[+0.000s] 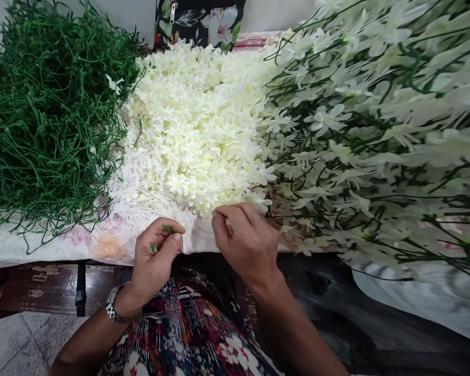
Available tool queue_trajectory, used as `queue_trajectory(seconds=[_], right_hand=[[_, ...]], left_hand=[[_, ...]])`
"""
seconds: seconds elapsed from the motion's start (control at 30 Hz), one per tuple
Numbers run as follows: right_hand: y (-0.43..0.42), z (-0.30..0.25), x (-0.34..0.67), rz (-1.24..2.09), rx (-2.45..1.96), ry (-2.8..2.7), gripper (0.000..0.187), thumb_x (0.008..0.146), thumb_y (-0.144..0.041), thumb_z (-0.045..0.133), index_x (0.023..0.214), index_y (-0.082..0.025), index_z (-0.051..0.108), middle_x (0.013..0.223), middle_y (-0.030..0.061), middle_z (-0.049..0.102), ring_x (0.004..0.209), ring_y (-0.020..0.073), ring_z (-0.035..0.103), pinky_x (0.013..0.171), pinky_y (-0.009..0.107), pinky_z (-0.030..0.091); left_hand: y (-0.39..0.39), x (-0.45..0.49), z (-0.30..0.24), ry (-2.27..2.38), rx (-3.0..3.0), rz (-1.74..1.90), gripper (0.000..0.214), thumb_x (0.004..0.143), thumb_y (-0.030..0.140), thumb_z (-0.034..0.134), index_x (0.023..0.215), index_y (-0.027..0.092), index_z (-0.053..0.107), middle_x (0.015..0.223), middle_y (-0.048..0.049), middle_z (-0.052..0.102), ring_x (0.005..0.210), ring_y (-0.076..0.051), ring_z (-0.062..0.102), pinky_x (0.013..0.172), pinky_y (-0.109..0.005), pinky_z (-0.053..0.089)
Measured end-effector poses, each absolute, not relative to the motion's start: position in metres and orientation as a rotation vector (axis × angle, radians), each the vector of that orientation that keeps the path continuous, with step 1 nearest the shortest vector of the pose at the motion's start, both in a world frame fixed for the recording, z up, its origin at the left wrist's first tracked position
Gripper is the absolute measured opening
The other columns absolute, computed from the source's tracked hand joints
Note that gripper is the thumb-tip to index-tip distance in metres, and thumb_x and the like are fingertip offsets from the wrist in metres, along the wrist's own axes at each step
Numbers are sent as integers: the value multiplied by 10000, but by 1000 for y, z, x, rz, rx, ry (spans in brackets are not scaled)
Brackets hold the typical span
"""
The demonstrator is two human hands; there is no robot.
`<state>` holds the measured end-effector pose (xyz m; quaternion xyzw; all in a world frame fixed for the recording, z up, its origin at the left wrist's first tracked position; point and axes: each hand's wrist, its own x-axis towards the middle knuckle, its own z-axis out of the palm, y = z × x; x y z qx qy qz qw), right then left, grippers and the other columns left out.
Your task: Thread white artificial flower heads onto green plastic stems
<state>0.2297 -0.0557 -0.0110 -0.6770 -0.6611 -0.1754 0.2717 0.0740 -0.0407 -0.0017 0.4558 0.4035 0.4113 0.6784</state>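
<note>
My left hand is closed around a green plastic stem; its small leafy tips poke out between the fingers, and the rest is hidden in the palm. Thumb and forefinger of my right hand are pinched together at the front edge of a heap of loose cream-white flower heads. Whatever lies between those fingertips is too small to make out. The two hands are a short way apart over the cloth's front edge. White thread-like stamens lie in a tuft just beyond my left hand.
A big tangle of green plastic stems fills the left. Assembled white flowers on green stems pile up high at the right, overhanging the edge. A floral cloth covers the table. A black flowered bag stands at the back.
</note>
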Motion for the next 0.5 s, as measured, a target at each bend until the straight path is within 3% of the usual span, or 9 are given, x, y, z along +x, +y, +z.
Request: queue_trajectory(seconds=[0.37, 0.5], right_hand=[[-71, -21, 233, -580, -1603, -1558, 198, 657, -74, 618, 818, -167, 551, 709, 30, 605, 640, 100, 574, 565, 186, 452], [-76, -25, 230, -542, -1481, -1634, 246, 636, -74, 646, 853, -150, 561, 735, 43, 603, 668, 114, 575, 603, 208, 475]], left_hand=[[-39, 107, -9, 808, 954, 764, 71, 789, 202, 487, 805, 142, 523, 640, 11, 557, 392, -6, 324, 370, -151, 251], [-39, 112, -7, 772, 834, 792, 113, 768, 240, 531, 815, 137, 543, 573, 46, 497, 364, 5, 300, 359, -138, 270]])
